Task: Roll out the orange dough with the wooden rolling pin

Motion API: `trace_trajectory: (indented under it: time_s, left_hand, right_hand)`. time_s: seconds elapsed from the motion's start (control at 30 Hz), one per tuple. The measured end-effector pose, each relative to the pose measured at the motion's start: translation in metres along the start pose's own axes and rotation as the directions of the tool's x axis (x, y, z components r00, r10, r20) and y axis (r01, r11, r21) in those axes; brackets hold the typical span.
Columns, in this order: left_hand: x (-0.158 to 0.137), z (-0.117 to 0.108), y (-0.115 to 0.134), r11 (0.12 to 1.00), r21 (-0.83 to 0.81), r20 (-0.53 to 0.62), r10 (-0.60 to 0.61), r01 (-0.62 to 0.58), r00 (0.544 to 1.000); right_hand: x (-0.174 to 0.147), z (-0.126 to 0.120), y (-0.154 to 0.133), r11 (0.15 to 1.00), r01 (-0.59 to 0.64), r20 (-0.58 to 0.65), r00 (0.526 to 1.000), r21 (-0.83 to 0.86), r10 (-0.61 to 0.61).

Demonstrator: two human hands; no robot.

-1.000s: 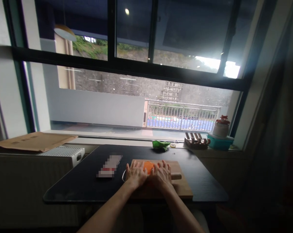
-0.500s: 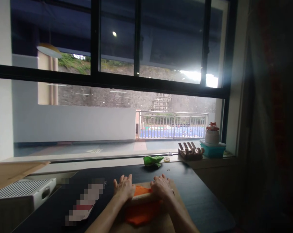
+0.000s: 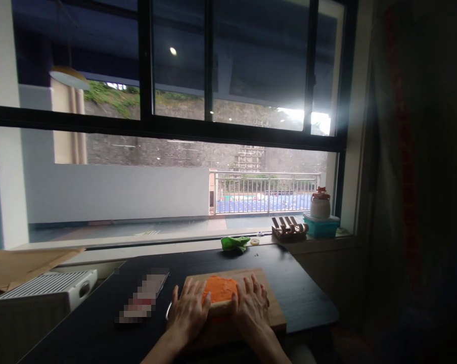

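A pale rolling pin (image 3: 220,308) lies crosswise on a flattened sheet of orange dough (image 3: 220,289). Under both is a wooden board (image 3: 276,311). My left hand (image 3: 187,311) rests on the pin's left part, fingers stretched forward and spread, palm down. On its right part lies my right hand (image 3: 253,309), also flat with fingers apart. Both hands hide the ends of the pin, and only its middle shows between my thumbs. Most of the dough shows beyond the pin, with a thin orange strip on the near side.
The board sits on a dark table (image 3: 308,298). A blurred-out flat object (image 3: 143,298) lies left. Behind are a green cloth (image 3: 234,244), a tape roll (image 3: 255,242), a brown rack (image 3: 289,228) and a teal box (image 3: 319,227) with a white jar (image 3: 320,207). A radiator (image 3: 50,288) stands left.
My hands and the rolling pin have come back toward me over the dough. More dough now shows beyond the pin and less on the near side. The view has shifted slightly.
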State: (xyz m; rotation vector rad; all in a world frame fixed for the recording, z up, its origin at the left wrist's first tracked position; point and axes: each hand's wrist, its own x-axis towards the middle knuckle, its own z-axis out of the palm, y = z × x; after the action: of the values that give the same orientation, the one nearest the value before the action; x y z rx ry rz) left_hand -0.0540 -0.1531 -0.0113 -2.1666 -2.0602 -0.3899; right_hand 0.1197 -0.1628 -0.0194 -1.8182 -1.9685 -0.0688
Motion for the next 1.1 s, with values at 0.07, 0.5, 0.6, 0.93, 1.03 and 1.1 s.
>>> trace_trajectory:
  time_s: [0.07, 0.5, 0.6, 0.93, 1.03, 1.1]
  left_hand:
    - [0.005, 0.001, -0.001, 1.000, -0.004, 0.022, -0.019, 0.019, 1.000]
    - [0.099, 0.012, -0.010, 0.999, 0.041, -0.050, -0.016, 0.018, 0.999]
    - [0.106, 0.014, 0.004, 0.996, 0.066, -0.179, 0.072, -0.061, 0.981]
    - [0.110, 0.018, 0.031, 0.981, -0.127, -0.099, -0.161, 0.147, 0.982]
    - [0.103, 0.017, 0.027, 0.981, -0.121, 0.033, -0.146, 0.149, 0.989]
    - [0.091, 0.015, 0.024, 0.992, -0.094, 0.093, -0.070, 0.079, 0.993]
  right_hand:
    - [0.006, 0.000, 0.000, 1.000, 0.017, 0.001, 1.000, 0.006, -0.017]
    - [0.078, 0.014, 0.012, 0.999, -0.033, 0.110, 0.994, 0.043, 0.028]
    - [0.070, 0.013, 0.027, 0.999, -0.017, 0.073, 0.997, 0.032, 0.015]
    - [0.037, 0.000, 0.024, 0.998, 0.018, 0.087, 0.996, 0.064, -0.024]
    - [0.022, 0.013, 0.029, 0.993, 0.042, 0.057, 0.997, 0.110, -0.048]
    - [0.011, 0.021, 0.033, 0.991, 0.067, 0.042, 0.996, 0.112, -0.073]
